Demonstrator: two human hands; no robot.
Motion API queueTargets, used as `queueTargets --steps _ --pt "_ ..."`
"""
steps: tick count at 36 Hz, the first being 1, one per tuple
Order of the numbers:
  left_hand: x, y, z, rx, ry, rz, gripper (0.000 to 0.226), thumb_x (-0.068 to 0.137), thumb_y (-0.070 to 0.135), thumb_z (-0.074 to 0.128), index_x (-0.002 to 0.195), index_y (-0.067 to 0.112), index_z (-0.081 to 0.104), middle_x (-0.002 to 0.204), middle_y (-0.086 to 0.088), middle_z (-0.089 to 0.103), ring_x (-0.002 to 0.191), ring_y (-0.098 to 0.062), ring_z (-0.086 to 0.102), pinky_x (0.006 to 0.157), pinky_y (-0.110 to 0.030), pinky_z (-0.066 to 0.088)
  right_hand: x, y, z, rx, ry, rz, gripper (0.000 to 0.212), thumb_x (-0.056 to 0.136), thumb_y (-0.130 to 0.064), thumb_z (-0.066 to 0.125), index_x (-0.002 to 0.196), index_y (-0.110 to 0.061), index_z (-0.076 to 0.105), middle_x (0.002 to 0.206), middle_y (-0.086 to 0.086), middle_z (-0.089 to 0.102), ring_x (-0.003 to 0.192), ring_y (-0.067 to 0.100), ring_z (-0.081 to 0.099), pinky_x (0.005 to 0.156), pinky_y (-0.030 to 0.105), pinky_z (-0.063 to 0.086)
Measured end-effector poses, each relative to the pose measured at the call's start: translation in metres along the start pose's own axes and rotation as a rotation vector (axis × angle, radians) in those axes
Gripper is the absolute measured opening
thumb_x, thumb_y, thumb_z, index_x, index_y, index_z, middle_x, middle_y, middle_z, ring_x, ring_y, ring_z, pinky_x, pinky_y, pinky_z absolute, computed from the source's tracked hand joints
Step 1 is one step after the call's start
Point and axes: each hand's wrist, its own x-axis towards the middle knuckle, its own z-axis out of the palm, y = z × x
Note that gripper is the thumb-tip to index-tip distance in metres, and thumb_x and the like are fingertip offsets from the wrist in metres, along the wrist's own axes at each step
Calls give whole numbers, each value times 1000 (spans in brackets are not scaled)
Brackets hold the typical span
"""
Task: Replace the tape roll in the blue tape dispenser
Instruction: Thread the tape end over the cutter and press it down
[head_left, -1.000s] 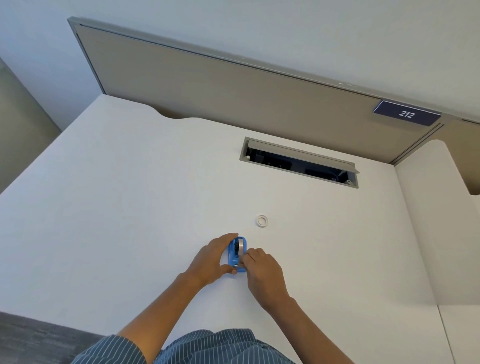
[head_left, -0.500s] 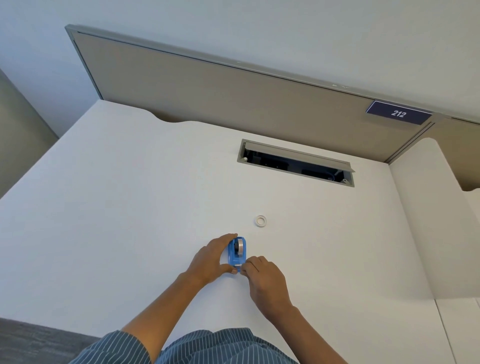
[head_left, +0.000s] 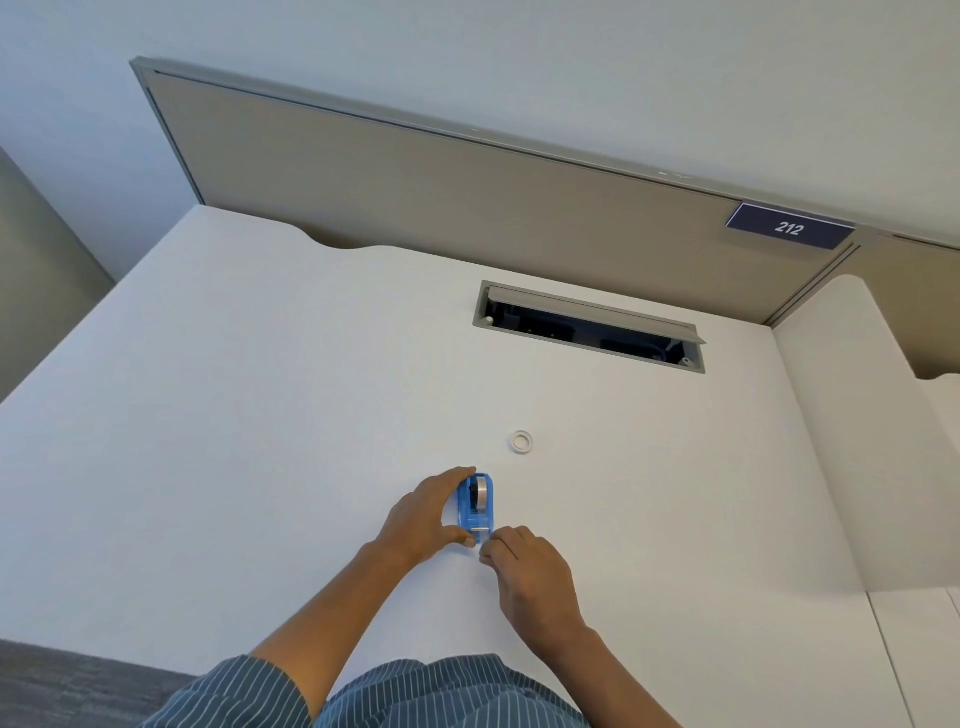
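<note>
The blue tape dispenser (head_left: 475, 506) stands on the white table (head_left: 260, 415), near its front edge, with one tape roll (head_left: 481, 492) seated in it. The left hand (head_left: 426, 514) wraps the dispenser's left side, fingers arched over the far end and thumb pressed at the near end, so this grip is closed around the body. The right hand (head_left: 530, 574) lies palm down just in front of the dispenser, its fingertips (head_left: 488, 545) pinched narrow at the cutter end; whether tape sits between them is too small to tell. One small white ring (head_left: 521, 442), a second roll or bare core, lies flat on the table just beyond the dispenser. Farther back is one open cable slot (head_left: 589, 327), and one sign reading 212 (head_left: 789, 227) hangs on the partition (head_left: 415, 197).
</note>
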Motion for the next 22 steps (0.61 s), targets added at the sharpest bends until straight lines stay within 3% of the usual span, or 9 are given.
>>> queueTargets --steps 22 --pt "1 0 -2 -40 -15 -27 103 71 36 94 156 41 37 157 11 48 142 -13 48 114 -34 44 6 10 22 -88 -102 11 28 72 1 83 89 -20 76 83 -4 71 65 20 58 53 31 41"
